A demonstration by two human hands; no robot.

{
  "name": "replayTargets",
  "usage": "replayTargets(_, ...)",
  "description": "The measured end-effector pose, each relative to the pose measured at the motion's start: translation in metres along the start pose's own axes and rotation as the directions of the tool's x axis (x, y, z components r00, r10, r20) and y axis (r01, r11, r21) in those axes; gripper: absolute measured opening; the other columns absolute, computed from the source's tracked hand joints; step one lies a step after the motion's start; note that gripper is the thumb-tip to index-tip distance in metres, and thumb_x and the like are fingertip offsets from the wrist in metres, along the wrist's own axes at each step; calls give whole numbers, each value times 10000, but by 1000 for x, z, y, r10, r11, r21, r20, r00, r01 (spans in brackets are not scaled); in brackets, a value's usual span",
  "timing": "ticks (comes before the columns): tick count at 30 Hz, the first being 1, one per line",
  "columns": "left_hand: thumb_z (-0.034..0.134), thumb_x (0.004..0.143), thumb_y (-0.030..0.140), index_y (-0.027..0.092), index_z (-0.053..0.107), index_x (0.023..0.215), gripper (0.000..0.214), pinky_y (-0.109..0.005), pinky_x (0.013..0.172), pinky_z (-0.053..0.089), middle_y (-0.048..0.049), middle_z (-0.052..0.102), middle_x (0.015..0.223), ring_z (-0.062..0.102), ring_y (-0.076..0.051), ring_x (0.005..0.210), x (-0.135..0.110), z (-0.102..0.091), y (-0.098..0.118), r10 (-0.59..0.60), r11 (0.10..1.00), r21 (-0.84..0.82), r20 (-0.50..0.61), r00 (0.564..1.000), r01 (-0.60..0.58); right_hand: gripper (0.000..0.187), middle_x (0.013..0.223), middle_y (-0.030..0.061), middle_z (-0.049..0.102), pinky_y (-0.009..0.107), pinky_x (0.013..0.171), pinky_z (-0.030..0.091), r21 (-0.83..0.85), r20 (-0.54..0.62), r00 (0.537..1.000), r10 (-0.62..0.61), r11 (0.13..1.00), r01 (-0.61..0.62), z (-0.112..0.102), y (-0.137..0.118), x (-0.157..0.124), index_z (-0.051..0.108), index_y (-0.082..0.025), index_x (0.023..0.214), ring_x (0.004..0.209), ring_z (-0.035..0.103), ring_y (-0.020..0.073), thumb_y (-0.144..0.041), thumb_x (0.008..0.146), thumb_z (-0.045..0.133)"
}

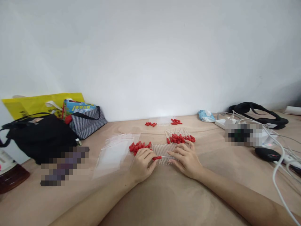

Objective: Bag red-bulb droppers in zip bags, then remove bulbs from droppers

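My left hand [141, 164] and my right hand [185, 158] rest on the wooden table [164, 201], fingers curled, pinching one clear glass dropper with a red rubber bulb [157, 158] between them. The left fingers grip the red bulb end, the right fingers hold the glass tube. Under the hands lies a row of clear glass tubes [162, 150]. A heap of red bulbs [138, 147] sits just beyond the left hand. Droppers with red bulbs fitted [180, 137] lie beyond the right hand.
Clear plastic bags [115, 153] lie left of the hands. More red-bulb droppers [164, 122] sit near the wall. A black bag [37, 138], a striped pouch [87, 122] and a yellow bag [35, 105] stand far left. A power strip, cables [277, 163] and black headset [258, 111] fill the right.
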State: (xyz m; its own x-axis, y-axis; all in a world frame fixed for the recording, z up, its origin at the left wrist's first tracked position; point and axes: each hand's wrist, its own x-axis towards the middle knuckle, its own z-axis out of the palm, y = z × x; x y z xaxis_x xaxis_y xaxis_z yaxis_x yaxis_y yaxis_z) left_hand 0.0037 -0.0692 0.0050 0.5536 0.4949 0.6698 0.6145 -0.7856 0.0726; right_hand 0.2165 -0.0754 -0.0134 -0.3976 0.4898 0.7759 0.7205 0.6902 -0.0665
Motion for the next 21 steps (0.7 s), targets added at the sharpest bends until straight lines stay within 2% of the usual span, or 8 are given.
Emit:
replayTargets(3, 497, 796, 192, 182, 581, 810, 86, -324, 763, 414, -28, 631, 795, 543, -162, 783, 1, 0, 0, 18, 999, -29, -18, 1000, -18, 156, 631, -24, 594, 423, 902, 190, 1, -19, 999, -34, 999, 34, 4, -4, 2, 639, -270, 887, 728, 480, 136, -284, 827, 495)
replayTargets(7, 525, 811, 261, 189, 576, 959, 173, -336, 819, 397, -33, 649, 915, 537, -177, 886, 0, 0, -1, 87, 995, -41, 15, 996, -86, 158, 612, -25, 576, 406, 889, 204, 37, 1, 999, -52, 998, 51, 4, -7, 2, 636, -249, 847, 714, 462, 128, -254, 829, 479)
replayTargets(10, 510, 830, 265, 190, 596, 856, 116, -328, 790, 393, -6, 664, 815, 544, -163, 825, -2, 2, -3, 128, 990, -65, 15, 992, -126, 149, 579, -33, 568, 416, 896, 191, 84, -3, 997, -80, 993, 80, 2, -7, 0, 630, -240, 819, 704, 458, 127, -245, 823, 482)
replayTargets(15, 499, 836, 280, 175, 584, 697, 194, -327, 728, 387, -4, 641, 684, 531, -149, 718, -6, -2, -1, 190, 981, -36, -13, 982, -190, 122, 530, -52, 554, 433, 898, 180, 115, -29, 994, -109, 987, 111, -2, -6, -4, 620, -249, 750, 684, 455, 127, -248, 804, 510)
replayTargets(21, 452, 856, 230, 190, 584, 684, 221, -324, 740, 392, -5, 637, 673, 537, -144, 723, -4, -11, 8, 205, 979, -7, 79, 976, -205, 177, 560, -40, 578, 431, 910, 182, 54, 102, 992, -75, 996, 70, -11, -13, -3, 631, -266, 768, 724, 490, 136, -272, 832, 467)
